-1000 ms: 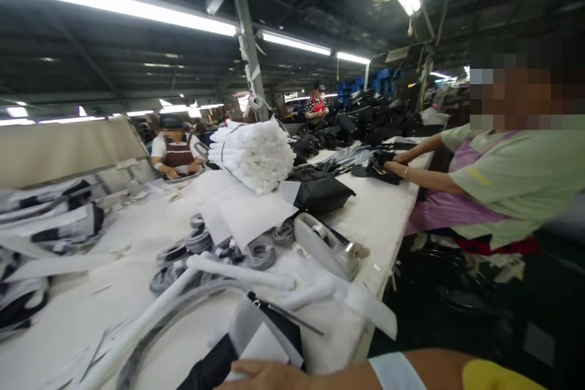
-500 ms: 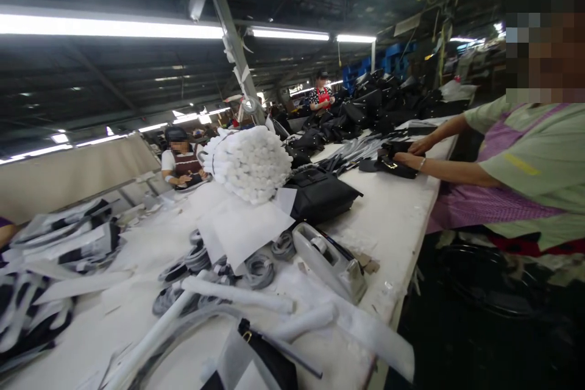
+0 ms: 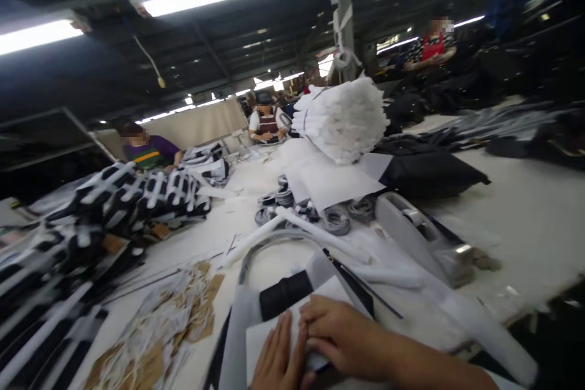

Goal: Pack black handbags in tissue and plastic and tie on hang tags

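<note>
At the bottom middle lies a black bag with a white sheet over part of it. A long handle, wrapped in pale film, arches away from it. My left hand rests flat on the sheet, its fingers stretched out side by side. Right beside it, my right hand has its fingers bent and pressed together at the sheet, close to the left fingertips. What lies under both palms is hidden.
A tape dispenser stands to the right. Beyond are grey coiled strips, a bundle of white rolls and a black bag. Wrapped black pieces and tags with strings lie left. Several co-workers sit or stand farther off.
The view has swung from the right towards the left. Both my hands now show on the white sheet. The nearby co-worker at the right is out of view.
</note>
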`<action>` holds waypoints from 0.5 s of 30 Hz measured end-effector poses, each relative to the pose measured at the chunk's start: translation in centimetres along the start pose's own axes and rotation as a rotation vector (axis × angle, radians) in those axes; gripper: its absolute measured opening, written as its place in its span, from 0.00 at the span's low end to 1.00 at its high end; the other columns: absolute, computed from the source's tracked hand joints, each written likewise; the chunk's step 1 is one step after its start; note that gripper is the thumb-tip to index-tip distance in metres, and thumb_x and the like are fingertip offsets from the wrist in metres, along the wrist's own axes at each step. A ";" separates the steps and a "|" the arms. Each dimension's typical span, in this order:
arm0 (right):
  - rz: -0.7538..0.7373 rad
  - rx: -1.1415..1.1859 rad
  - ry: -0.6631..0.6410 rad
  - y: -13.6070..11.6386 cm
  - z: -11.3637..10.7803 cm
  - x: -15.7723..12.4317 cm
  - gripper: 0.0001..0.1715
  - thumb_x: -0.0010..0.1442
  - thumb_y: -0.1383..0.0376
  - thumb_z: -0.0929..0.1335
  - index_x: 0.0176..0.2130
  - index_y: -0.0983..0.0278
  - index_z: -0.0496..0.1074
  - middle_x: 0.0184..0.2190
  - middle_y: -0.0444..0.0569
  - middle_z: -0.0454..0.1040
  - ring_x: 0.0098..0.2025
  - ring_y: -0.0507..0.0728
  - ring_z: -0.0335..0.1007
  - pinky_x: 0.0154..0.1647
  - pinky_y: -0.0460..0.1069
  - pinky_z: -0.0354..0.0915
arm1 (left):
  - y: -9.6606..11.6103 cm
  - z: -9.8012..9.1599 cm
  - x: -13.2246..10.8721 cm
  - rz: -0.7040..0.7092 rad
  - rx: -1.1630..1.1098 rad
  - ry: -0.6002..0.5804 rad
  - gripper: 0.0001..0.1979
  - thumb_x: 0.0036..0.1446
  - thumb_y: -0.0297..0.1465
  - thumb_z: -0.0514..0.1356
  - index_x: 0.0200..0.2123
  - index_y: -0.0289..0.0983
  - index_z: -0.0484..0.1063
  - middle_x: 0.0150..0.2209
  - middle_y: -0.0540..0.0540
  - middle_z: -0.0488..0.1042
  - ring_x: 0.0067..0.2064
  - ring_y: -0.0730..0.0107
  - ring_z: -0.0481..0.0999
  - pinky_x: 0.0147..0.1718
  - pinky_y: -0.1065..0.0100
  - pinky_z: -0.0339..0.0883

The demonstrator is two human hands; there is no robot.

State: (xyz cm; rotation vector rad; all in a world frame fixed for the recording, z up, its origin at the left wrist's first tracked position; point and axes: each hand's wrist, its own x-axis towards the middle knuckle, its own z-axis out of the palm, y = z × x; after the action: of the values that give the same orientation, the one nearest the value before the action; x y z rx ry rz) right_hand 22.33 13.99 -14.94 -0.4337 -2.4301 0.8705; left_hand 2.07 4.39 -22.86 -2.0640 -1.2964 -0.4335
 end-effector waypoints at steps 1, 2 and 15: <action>0.015 0.027 -0.022 -0.4 -1.1 0.1 0.12 0.65 0.69 0.65 0.35 0.64 0.79 0.39 0.51 0.80 0.46 0.56 0.75 0.51 0.48 0.69 | 0.0 0.1 -0.2 0.025 0.002 0.006 0.30 0.73 0.39 0.45 0.73 0.34 0.46 0.54 0.36 0.78 0.56 0.60 0.78 0.52 0.66 0.73; 0.036 0.037 -0.040 -0.5 -2.4 0.5 0.13 0.66 0.68 0.65 0.35 0.63 0.79 0.38 0.49 0.81 0.44 0.54 0.76 0.49 0.46 0.69 | 0.1 0.1 -0.4 0.022 -0.008 0.003 0.30 0.72 0.41 0.46 0.72 0.36 0.49 0.56 0.35 0.77 0.58 0.59 0.76 0.53 0.66 0.72; 0.448 -0.650 0.038 12.0 -9.9 5.5 0.26 0.52 0.71 0.72 0.52 0.68 0.76 0.44 0.59 0.81 0.46 0.67 0.79 0.47 0.56 0.73 | 1.4 -3.7 1.5 -0.228 -0.192 -0.050 0.25 0.70 0.41 0.53 0.68 0.45 0.60 0.66 0.38 0.65 0.65 0.55 0.68 0.57 0.58 0.73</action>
State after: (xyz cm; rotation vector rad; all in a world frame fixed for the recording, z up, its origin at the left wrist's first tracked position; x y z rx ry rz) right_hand 24.87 30.25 -14.30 -1.2502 -2.5773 0.1911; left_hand 4.19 2.50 -19.80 -2.1007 -1.5827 -0.6332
